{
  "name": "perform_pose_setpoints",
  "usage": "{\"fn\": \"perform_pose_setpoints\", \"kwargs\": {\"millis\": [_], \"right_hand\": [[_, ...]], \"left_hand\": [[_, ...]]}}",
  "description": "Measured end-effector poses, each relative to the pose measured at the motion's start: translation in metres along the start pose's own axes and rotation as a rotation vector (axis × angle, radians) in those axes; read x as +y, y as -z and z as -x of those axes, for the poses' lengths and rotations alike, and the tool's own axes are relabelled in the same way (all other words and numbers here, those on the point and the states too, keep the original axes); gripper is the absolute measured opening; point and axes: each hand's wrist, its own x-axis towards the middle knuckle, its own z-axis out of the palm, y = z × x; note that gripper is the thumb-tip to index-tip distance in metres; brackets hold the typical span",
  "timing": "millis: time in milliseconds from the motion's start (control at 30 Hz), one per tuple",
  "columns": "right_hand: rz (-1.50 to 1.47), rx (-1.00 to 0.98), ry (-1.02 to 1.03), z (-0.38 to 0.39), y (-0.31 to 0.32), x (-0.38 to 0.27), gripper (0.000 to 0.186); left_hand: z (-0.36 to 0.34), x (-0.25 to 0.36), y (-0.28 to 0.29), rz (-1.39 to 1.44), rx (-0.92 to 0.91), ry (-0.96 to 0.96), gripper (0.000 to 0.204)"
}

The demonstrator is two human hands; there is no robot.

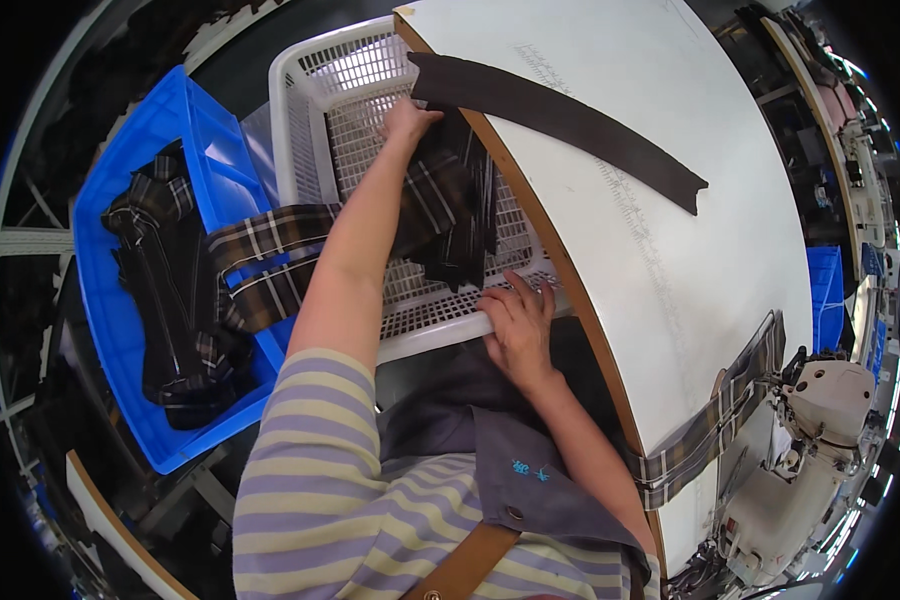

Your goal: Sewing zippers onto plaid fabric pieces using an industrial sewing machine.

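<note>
My left hand (pixel 407 122) reaches into the far part of a white plastic basket (pixel 288 130). Its fingers are bent at the end of some dark fabric pieces (pixel 460 240) stacked in there; the fingertips are partly hidden. My right hand (pixel 520 325) grips the basket's near rim, fingers over the edge and thumb below. Brown, black and white plaid fabric (pixel 275 235) hangs across the basket's left side toward a blue bin, passing under my left forearm. Another dark curved strip (pixel 560 115) lies on the white table, its far end sticking out over the basket.
The blue bin (pixel 120 350) at the left holds bundled dark and plaid pieces. A white table (pixel 710 250) with a brown edge stands at my right, overlapping the basket. A sewing machine (pixel 820 430) sits at the lower right with a plaid strip (pixel 710 430) beside it.
</note>
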Motion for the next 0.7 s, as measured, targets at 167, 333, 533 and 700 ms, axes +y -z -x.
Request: {"fn": "perform_pose_setpoints", "kwargs": {"millis": [167,333,533,700], "right_hand": [[-0.093,0.114,-0.049,-0.007,-0.005,0.012,0.035],[-0.035,0.112,0.014,-0.004,-0.010,0.013,0.038],[-0.065,0.112,0.049,-0.007,-0.011,0.010,0.037],[-0.088,0.129,0.053,-0.007,-0.012,0.011,0.038]], "left_hand": [[0.052,0.064,-0.013,-0.100,-0.209,0.039,0.071],[0.081,0.093,-0.003,0.340,-0.371,0.138,0.057],[0.091,0.102,0.007,0.906,-0.595,0.511,0.050],[0.093,0.120,0.010,0.684,-0.511,0.365,0.040]]}}
